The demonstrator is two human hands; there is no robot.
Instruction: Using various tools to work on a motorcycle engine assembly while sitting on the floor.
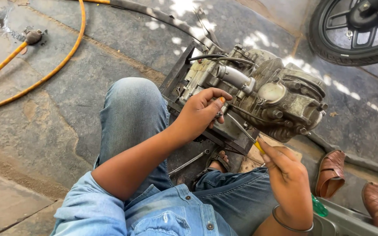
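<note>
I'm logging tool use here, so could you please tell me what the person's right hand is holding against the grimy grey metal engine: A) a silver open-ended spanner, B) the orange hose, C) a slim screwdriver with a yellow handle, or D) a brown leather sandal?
C: the right hand grips a slim screwdriver with a yellow handle, its shaft angled up to the grimy grey metal engine.

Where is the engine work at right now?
Done: engine is out of the bike, sitting on a metal stand. In hand: right hand works a screwdriver into it while left hand steadies a small part. Left: covers remain on; spanner lies unused.
</note>
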